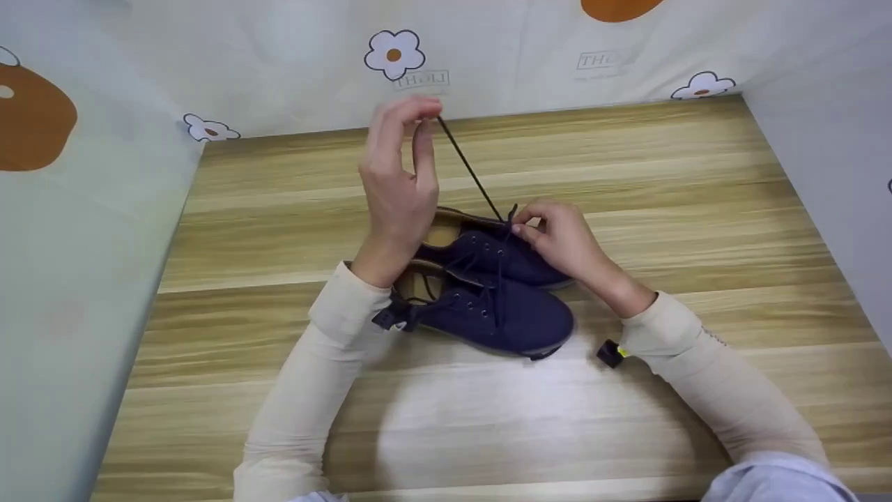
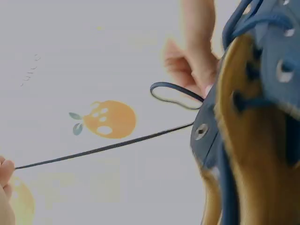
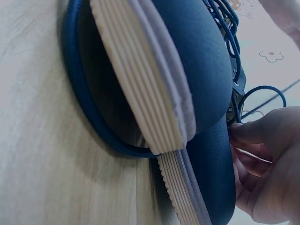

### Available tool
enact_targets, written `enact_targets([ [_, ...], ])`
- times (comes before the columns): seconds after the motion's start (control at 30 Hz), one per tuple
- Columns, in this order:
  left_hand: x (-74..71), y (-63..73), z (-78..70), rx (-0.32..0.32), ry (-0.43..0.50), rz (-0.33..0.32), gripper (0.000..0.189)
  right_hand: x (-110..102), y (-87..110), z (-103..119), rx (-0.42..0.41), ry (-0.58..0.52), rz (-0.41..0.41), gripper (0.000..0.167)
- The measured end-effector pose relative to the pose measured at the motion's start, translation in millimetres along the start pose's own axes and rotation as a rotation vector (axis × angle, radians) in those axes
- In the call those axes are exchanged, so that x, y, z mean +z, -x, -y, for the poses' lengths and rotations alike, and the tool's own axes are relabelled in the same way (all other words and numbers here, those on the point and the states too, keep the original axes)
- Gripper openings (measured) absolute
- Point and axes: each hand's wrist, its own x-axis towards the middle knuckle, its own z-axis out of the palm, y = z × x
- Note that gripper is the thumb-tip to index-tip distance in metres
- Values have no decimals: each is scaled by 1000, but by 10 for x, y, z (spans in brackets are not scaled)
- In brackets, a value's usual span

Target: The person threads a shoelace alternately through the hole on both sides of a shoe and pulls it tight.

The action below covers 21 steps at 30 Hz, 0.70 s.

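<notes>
One wood-grain desk [image 1: 244,209] carries the things, with pale, patterned sheeting [image 1: 502,42] standing round it on three sides. Nearest are two cream sleeves [image 1: 293,390], one on each arm, and two small black boxes, one by the left cuff [image 1: 383,318] and one by the right cuff [image 1: 610,353].

Next come two dark blue, round-toed lace-up shoes with tan insides, side by side on the desk, both toes pointing right. The nearer shoe [image 1: 516,321] shows three metal eyelets on its near flap; its lace hangs partly into the opening. The farther shoe [image 1: 533,261], just beyond and partly hidden by it, also shows three eyelets. In the right wrist view, two ribbed cream soles show.

Two bare hands work at the farther shoe. The right hand [image 1: 568,240] pinches its thin dark blue lace [image 1: 470,167] close to the eyelets, and one small loop [image 2: 168,84] sticks out beside those fingers. The left hand [image 1: 397,174], raised above the shoes, grips the other stretch of that lace between fingertips, one taut strand.

Farthest, the sheeting bears three clearly visible white flowers and two orange-brown patches.
</notes>
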Motion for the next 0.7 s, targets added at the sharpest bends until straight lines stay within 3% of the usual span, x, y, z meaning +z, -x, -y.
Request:
enact_targets([
  [0.03, -15, 1, 8, -16, -32, 24, 18, -3, 2, 3, 6, -8, 0, 7],
  [0.1, -23, 36, 42, -74, -131, 150, 21, -8, 3, 7, 14, -24, 0, 7],
  [0.23, 46, 199, 177, -183, -314, 541, 22, -5, 1, 3, -1, -14, 0, 6],
  [0.33, 136, 311, 262, -186, -377, 785, 23, 2, 2, -5, -9, -23, 4, 7],
  [0.43, 234, 381, 299, -153, -433, 982, 27, 5, 11, -6, -11, -35, 4, 7],
  [0.57, 338, 415, 317, -154, -449, 1143, 31, 6, 18, -9, -16, -40, -4, 8],
  [0.7, 387, 409, 341, -215, -415, 1203, 32, 11, 19, -19, -27, -34, -14, 8],
])
